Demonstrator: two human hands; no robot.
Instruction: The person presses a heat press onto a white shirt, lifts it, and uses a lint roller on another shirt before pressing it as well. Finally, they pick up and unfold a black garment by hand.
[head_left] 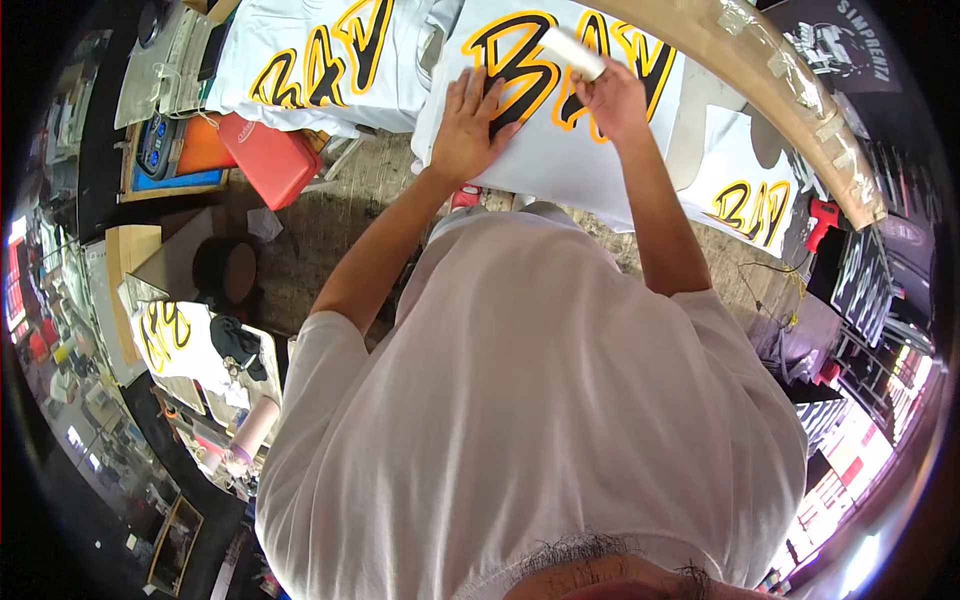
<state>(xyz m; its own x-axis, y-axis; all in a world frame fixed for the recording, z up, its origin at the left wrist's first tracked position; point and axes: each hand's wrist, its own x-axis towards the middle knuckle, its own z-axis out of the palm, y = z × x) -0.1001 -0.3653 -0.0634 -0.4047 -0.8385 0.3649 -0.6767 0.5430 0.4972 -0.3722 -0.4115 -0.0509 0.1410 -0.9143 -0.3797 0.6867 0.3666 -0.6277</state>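
Note:
A white shirt [555, 165] with large black letters outlined in orange lies spread out in front of me. My left hand [468, 125] rests flat on it, fingers apart, at the left edge of the lettering. Over the print, my right hand [612, 98] is closed around one end of a white strip-like piece [572, 53], which points up and left. The exact kind of this piece I cannot tell. A similar printed shirt [320, 60] lies to the left, and another shirt [750, 190] to the right.
A long, taped cardboard-brown beam [800, 100] curves across the upper right. Beyond its lower end hangs a red gun-shaped tool [822, 225] with a cable. At left are a red case [265, 160], a dark round container [225, 270] and another printed shirt [175, 335].

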